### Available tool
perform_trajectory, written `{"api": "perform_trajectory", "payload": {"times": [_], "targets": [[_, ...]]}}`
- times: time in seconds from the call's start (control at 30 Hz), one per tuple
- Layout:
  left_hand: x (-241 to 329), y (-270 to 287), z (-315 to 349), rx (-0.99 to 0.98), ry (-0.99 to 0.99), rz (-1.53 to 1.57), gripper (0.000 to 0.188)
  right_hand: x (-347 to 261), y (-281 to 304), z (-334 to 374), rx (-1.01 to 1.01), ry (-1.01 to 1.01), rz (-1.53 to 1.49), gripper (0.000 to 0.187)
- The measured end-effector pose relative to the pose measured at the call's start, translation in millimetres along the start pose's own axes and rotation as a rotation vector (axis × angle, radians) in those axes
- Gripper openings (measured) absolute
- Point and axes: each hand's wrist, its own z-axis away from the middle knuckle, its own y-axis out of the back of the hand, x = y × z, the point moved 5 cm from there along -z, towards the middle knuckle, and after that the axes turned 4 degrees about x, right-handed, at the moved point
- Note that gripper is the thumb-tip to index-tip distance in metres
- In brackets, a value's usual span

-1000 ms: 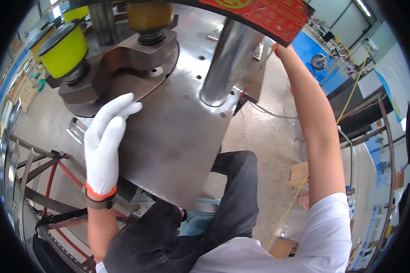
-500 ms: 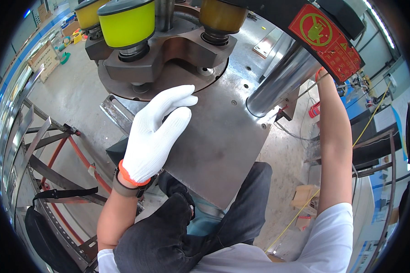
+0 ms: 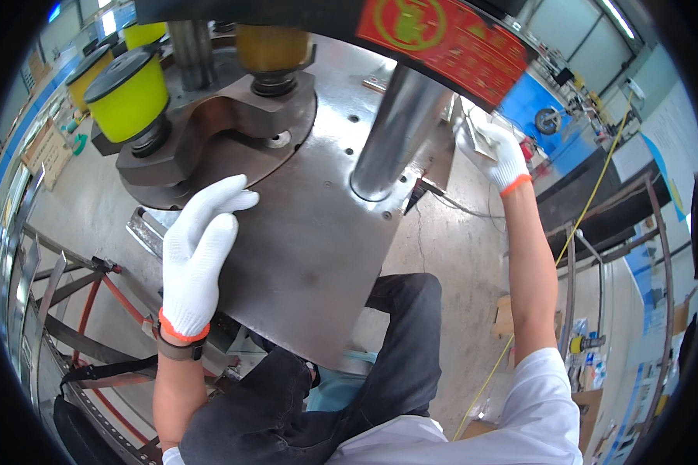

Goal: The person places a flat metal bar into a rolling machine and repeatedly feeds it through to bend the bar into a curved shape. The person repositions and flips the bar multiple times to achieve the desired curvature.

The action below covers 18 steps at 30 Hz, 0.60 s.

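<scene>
My left hand (image 3: 198,256), in a white knit glove with an orange cuff, is held over the left edge of the steel machine table (image 3: 302,271). Its fingers are stretched out, thumb apart, and nothing is in it. Beyond the steel column, at the table's far right, my gloved right hand (image 3: 504,151) is closed on a small flat metal piece (image 3: 481,139). The piece is pale and thin; the glove covers part of it. Ahead of my left hand stands a round turntable (image 3: 151,194) with a dark steel fixture (image 3: 163,159).
The thick steel column (image 3: 399,132) rises between my hands, under a dark machine head with a red warning label (image 3: 442,43). Yellow-green cups (image 3: 132,93) stand on the fixture. A metal rack (image 3: 62,302) is on the left. My knees are below the table.
My right hand, hidden behind the machine head before, now shows with the flat metal piece in it. The view has turned rightward. My left hand keeps its stretched pose over the table's left edge.
</scene>
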Motion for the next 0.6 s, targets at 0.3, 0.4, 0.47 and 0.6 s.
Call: {"api": "perform_trajectory", "payload": {"times": [0.3,0.4,0.47,0.6], "targets": [[-3.6,1.1,-2.3,0.043,-0.024,-0.044,0.046,19.7,-19.7,-28.7,-0.212,-0.14,-0.406,0.031],[-3.8,-5.3,-2.5,0.022,-0.041,-0.077,0.045,31.3,-2.7,38.4,-0.152,-0.182,-0.438,0.039],[-0.3,-2.4,-1.1,0.0,-0.037,-0.099,0.048,54.4,13.4,90.0,-0.072,-0.05,-0.292,0.052],[5.3,-5.6,-0.7,-0.021,-0.043,-0.109,0.048,94.4,20.5,237.5,0.163,0.022,-0.012,0.048]]}}
